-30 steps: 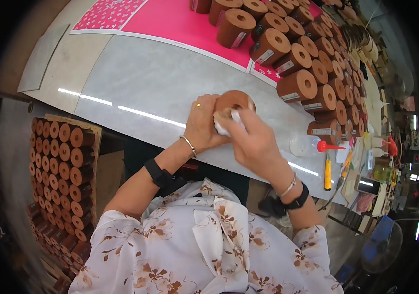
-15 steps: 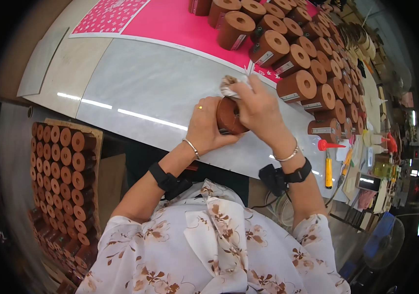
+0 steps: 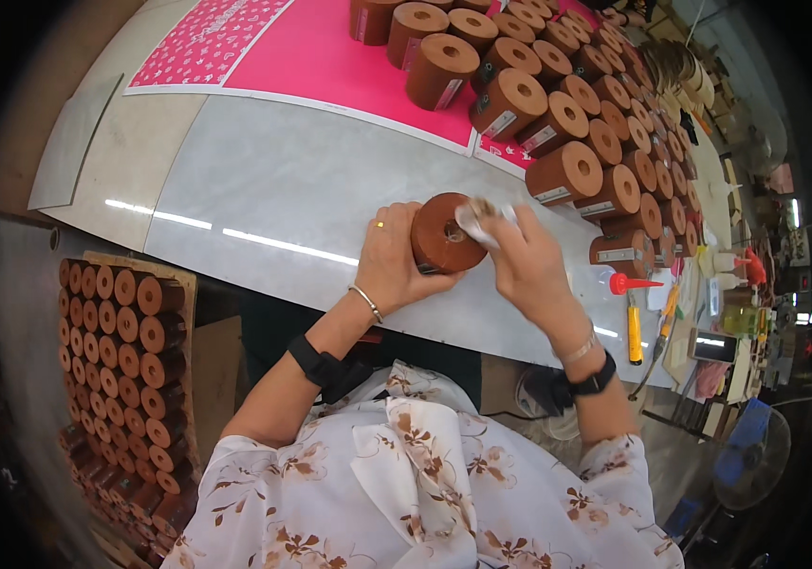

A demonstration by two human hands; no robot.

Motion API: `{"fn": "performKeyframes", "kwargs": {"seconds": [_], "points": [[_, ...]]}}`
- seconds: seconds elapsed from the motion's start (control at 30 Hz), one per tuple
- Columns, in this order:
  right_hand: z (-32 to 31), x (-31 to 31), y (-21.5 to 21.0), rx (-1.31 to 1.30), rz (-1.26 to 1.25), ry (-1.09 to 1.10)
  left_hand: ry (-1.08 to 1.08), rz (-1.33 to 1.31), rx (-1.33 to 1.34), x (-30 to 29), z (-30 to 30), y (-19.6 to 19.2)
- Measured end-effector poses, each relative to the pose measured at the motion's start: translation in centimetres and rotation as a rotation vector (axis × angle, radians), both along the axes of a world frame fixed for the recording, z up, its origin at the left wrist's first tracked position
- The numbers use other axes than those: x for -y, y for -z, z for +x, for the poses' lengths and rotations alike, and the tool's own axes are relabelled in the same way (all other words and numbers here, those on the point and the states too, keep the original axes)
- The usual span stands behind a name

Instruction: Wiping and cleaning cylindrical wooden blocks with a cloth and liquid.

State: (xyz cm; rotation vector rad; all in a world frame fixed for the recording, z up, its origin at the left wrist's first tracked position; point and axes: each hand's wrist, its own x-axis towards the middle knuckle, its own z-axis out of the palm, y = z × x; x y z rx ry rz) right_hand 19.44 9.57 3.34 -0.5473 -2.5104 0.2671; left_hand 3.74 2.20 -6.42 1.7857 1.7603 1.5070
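A brown cylinder (image 3: 442, 248) with a round hole through its end is held above the grey tabletop, its holed end tipped up toward me. My left hand (image 3: 396, 254) wraps round its left side, thumb along the lower edge. In my right hand (image 3: 529, 266) is a crumpled white cloth (image 3: 478, 222) with brown stains. The cloth touches the cylinder's upper right rim beside the hole. Part of the cloth is hidden by my fingers.
Several similar brown cylinders (image 3: 565, 173) crowd the far right on a pink sheet (image 3: 330, 59). Near the right edge lie a red-tipped nozzle (image 3: 634, 284) and a yellow-handled tool (image 3: 634, 332). More cylinders (image 3: 161, 334) are stacked on a board at left. A fan (image 3: 752, 463) stands lower right.
The cylinder has turned so its holed end faces up more. My right hand with the cloth has moved down and right, from above the cylinder to its right rim.
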Motion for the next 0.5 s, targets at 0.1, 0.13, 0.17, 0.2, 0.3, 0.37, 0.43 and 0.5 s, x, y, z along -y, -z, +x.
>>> {"fn": "performKeyframes", "kwargs": {"seconds": [0.1, 0.13, 0.17, 0.2, 0.3, 0.37, 0.43, 0.5], "points": [[0.7, 2.4, -0.1, 0.042, 0.005, -0.048, -0.021, 0.014, -0.008, -0.1, 0.1, 0.0], [-0.5, 2.9, -0.3, 0.045, 0.001, -0.046, -0.028, 0.037, -0.014, -0.1, 0.2, 0.1], [-2.0, 2.9, -0.5, 0.014, -0.003, -0.087, -0.018, 0.037, -0.013, 0.1, 0.4, 0.1], [-3.2, 2.2, -0.6, -0.022, -0.003, -0.129, -0.027, 0.057, -0.023, 0.0, 0.3, 0.2], [-2.7, -0.3, -0.1, -0.005, 0.018, -0.032, -0.012, 0.032, -0.017, 0.0, 0.1, -0.4], [-0.9, -0.2, -0.6, 0.095, -0.018, 0.071, 0.014, -0.041, -0.007, 0.1, -0.3, -0.4], [0.3, 2.2, 0.3, 0.046, 0.005, 0.012, -0.006, 0.015, -0.017, -0.2, -0.2, 0.1], [-0.3, 4.0, 0.7, 0.009, -0.025, -0.140, -0.023, 0.064, -0.022, -0.4, 0.0, 1.1]]}}
